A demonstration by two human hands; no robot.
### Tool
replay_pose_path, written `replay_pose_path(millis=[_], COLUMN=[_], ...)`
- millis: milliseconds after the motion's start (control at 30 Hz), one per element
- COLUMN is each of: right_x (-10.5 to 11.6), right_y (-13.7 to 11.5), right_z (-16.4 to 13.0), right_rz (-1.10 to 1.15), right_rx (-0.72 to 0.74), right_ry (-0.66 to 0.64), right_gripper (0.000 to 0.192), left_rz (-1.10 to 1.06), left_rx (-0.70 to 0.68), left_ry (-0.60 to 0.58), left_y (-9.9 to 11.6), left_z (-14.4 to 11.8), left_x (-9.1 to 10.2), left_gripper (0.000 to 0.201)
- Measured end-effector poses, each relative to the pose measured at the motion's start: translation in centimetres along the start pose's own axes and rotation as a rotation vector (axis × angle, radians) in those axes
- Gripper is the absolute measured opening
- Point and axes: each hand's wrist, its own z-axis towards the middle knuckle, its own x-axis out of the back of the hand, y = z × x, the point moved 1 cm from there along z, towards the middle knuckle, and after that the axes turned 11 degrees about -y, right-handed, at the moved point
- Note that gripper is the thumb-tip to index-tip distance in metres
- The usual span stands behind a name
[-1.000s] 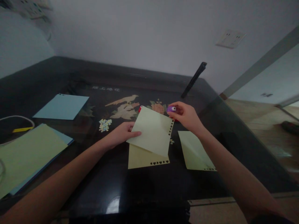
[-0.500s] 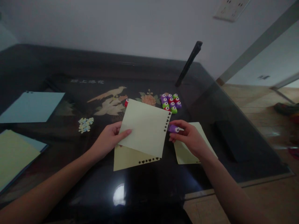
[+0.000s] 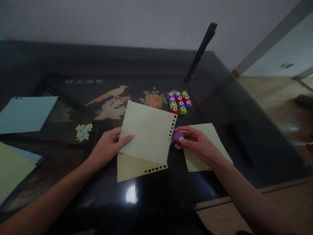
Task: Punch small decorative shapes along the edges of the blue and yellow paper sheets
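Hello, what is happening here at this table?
A person is punching shapes along a paper's edge. The left hand holds a pale yellow sheet, and the right hand presses a purple punch to its right edge, below a row of cut-outs. More punches sit behind on the table.

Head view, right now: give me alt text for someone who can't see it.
A person's left hand holds a pale yellow sheet while the right hand pinches a small purple punch at its right edge, beside a column of punched shapes. It overlaps another yellow sheet on a dark glossy table; a cluster of coloured punches sits beyond.
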Motion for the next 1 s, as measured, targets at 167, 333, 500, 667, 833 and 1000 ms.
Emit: replay_pose_path(millis=[167,333,500,667,833,1000], right_x=[-0.1,-0.2,-0.4,-0.5,-0.8,-1.1], right_y=[0.2,0.4,0.6,0.8,0.5,0.2], right_z=[0.2,0.3,0.3,0.4,0.3,0.1], right_rz=[0.0,-0.027,-0.048,-0.055,-0.08,-0.088], right_rx=[-0.041,-0.049,-0.052,-0.041,-0.023,-0.005], right_ry=[0.036,0.041,0.043,0.047,0.049,0.052], right_gripper=[0.039,0.033,0.033,0.031,0.028,0.03], left_rz=[-0.003,0.016,0.006,-0.013,-0.004,0.035], left_rx=[0.012,0.02,0.016,0.013,0.003,-0.015], left_ry=[-0.001,-0.002,-0.006,-0.001,0.013,0.043], left_y=[-0.1,-0.1,-0.2,0.0,0.2,0.3], left_z=[0.1,0.0,0.0,0.0,-0.2,-0.5], left_x=[0.0,0.0,-0.1,-0.2,-0.4,-0.7], left_gripper=[0.043,0.045,0.042,0.037,0.034,0.034])
